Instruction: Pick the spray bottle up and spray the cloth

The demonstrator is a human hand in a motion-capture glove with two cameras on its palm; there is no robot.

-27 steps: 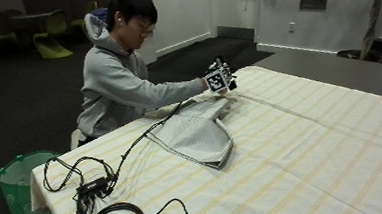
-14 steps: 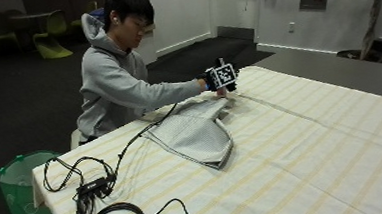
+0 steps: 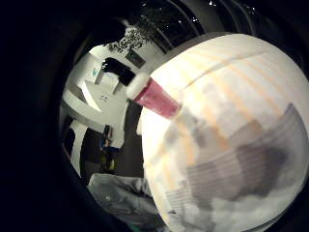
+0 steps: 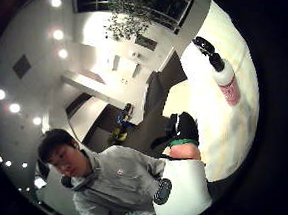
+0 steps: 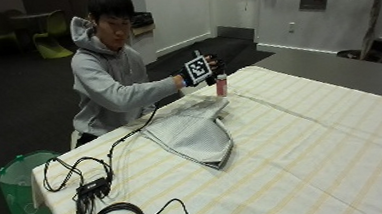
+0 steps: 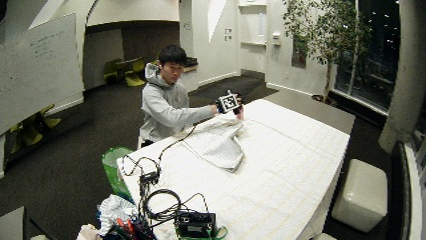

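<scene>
The person's gloved right hand [image 5: 205,71] is hovering raised above the table's [image 5: 313,144] near long edge, close to the corner beside the person; whether its fingers are curled or straight cannot be told. The spray bottle [image 5: 221,85], pink with a white collar and black trigger head, is standing upright on the striped tablecloth just beside and below that hand, and contact between them cannot be made out. The thumb-side palm view is showing the bottle [image 4: 225,80] apart from the palm. The grey cloth [image 5: 196,131] is lying crumpled on the table, stretching from near the bottle toward the table's middle.
</scene>
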